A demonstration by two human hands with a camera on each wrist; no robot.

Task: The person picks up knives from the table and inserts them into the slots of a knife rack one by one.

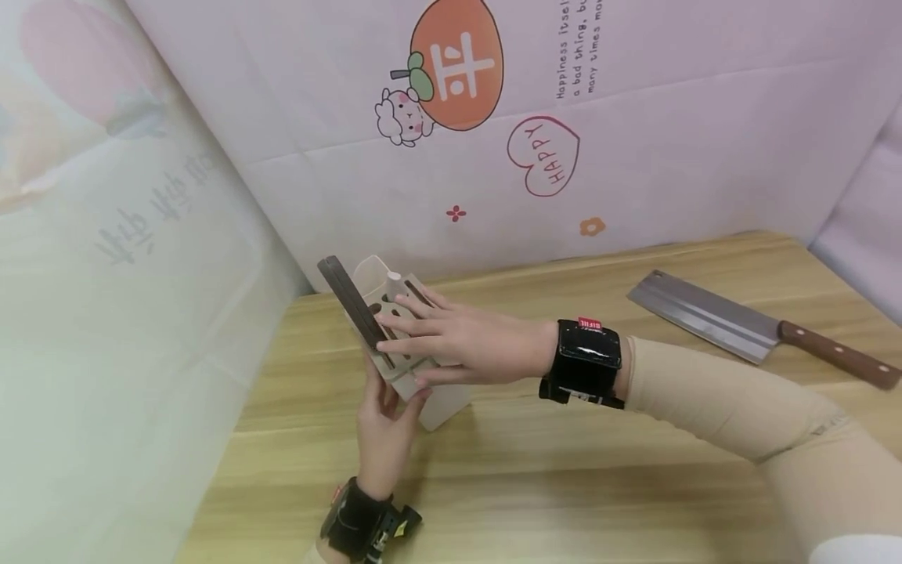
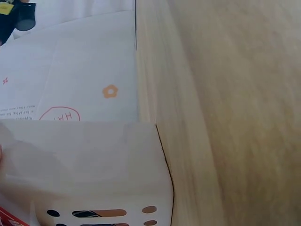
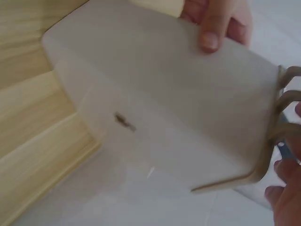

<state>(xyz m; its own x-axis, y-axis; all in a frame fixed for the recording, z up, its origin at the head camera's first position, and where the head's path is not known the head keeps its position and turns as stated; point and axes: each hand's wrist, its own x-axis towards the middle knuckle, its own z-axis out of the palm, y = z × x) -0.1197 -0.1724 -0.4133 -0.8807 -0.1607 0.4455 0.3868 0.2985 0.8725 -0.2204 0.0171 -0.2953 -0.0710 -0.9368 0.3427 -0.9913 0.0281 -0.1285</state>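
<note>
Pale slotted holder (image 1: 445, 401) at far left of wooden table (image 1: 564, 478), dark slim bar (image 1: 347, 300) along its left top edge. Left hand (image 1: 384, 432) grips holder's near side, thumb against it. Right hand (image 1: 482, 343), fingers spread nearly straight, touches holder's top. Cleaver (image 1: 713, 315) well apart, right.

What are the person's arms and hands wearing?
The right hand and the left hand have no gloves. Around the right wrist is a shiny black band with a little red tag with white letters. The left wrist has a black band too, with a small black camera. The right arm wears a long beige sleeve, with something white above it.
</note>
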